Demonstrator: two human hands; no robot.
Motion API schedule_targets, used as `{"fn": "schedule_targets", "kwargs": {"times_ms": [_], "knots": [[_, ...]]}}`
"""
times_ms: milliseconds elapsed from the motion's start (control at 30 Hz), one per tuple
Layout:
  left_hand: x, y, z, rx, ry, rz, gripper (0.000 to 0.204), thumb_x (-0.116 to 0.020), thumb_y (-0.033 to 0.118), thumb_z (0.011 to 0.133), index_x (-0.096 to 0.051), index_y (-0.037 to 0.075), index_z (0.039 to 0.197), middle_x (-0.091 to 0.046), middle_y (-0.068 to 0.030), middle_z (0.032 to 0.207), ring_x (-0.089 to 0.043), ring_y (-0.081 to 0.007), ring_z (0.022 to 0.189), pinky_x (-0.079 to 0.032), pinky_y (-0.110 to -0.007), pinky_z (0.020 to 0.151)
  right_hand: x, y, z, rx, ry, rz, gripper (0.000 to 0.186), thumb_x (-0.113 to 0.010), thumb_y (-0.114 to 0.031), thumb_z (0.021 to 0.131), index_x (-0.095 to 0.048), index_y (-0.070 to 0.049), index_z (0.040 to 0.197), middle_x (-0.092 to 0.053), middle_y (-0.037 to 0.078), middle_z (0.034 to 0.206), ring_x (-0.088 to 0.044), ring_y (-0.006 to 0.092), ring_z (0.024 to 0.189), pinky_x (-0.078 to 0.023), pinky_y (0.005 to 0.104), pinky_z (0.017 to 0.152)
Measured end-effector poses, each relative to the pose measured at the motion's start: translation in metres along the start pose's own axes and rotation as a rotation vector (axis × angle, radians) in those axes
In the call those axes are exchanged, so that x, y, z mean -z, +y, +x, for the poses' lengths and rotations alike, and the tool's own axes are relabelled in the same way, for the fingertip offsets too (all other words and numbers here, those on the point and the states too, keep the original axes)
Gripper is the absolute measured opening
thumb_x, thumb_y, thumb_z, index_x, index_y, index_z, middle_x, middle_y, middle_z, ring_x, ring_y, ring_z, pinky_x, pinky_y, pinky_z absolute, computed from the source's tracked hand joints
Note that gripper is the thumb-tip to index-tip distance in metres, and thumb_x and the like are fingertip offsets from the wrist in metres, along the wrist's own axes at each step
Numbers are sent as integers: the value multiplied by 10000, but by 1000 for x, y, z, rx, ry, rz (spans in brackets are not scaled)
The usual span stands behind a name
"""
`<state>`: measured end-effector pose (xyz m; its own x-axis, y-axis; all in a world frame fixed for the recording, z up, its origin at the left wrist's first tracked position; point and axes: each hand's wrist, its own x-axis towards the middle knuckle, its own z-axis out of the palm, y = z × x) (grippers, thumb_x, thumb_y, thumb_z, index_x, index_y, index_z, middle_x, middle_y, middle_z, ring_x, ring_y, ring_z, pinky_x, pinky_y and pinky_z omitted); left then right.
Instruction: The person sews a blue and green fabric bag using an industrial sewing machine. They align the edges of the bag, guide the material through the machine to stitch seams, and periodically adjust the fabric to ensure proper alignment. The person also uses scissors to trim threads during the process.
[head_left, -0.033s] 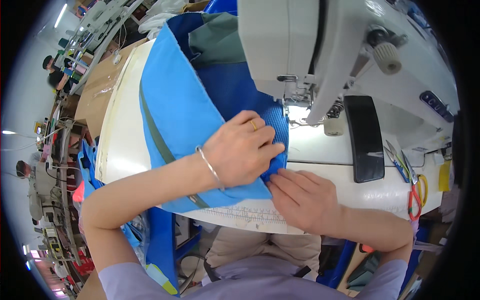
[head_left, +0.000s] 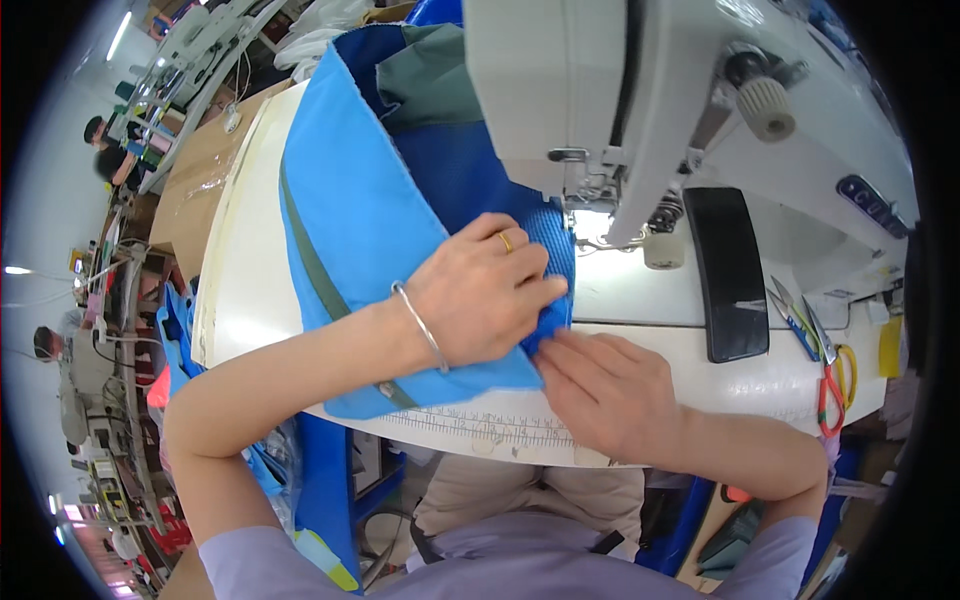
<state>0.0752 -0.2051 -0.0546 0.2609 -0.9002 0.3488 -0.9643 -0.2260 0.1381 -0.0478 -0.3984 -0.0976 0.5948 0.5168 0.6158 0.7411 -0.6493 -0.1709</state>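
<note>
A blue fabric piece (head_left: 345, 215) with a dark green stripe lies on the white sewing table, its darker blue mesh edge reaching the needle area of the sewing machine (head_left: 590, 190). My left hand (head_left: 475, 290), with a ring and a bracelet, presses on the fabric, fingers bent and pinching the mesh near its right edge. Close beside it, my right hand (head_left: 610, 395) grips the near corner of the fabric between thumb and fingers. The fingertips of both hands partly hide the edge they hold. A lit spot shows under the machine's needle.
A black curved panel (head_left: 727, 275) lies right of the needle. Scissors (head_left: 825, 370) with red and yellow handles rest farther right. A ruler strip (head_left: 480, 430) runs along the table's front edge. Brown cardboard (head_left: 205, 190) is at left; other machines and people are beyond.
Almost nothing differs. Both hands keep their hold on the fabric, and the view has shifted very slightly.
</note>
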Motion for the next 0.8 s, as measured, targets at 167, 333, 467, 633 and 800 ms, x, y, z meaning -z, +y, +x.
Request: {"fn": "schedule_targets", "kwargs": {"times_ms": [167,333,467,633,800], "knots": [[5,-18,9,-46,-40,53,361,-745,49,739,-754,85,1099,-631,-41,896,-632,-250,741,-546,-432,857,4,3,8,-87,-73,25,359,-661,-93,725,-704,83,1035,-667,178,1131,-623,274,1043,-543,342,848],[18,-6,17,249,-55,62,210,-761,73,814,-765,39,1021,-691,-111,812,-668,-274,738,-548,-391,787,-5,2,2,-27,91,22,355,-669,-113,745,-696,110,1020,-654,200,1131,-607,287,1044,-524,350,919],[33,-8,27,386,-184,-173,194,-762,92,826,-745,18,1004,-706,-155,820,-670,-339,739,-522,-393,682,-11,-3,3,-31,228,67,350,-669,-118,760,-698,114,1020,-648,206,1134,-607,292,1073,-521,364,938],[62,-22,45,299,-550,-241,357,-809,43,808,-749,51,1160,-748,-115,1068,-709,-266,971,-546,-352,839,-3,-2,1,2,163,-28,285,-672,-135,745,-726,69,936,-675,171,1020,-607,283,1054,-497,353,900],[45,-33,48,584,-641,-315,378,-834,4,774,-752,68,1137,-724,-30,979,-656,-122,920,-534,-272,816,-1,-5,-6,-57,-89,35,379,-662,-110,757,-695,110,1063,-693,213,1101,-634,319,1112,-523,396,962]]}}
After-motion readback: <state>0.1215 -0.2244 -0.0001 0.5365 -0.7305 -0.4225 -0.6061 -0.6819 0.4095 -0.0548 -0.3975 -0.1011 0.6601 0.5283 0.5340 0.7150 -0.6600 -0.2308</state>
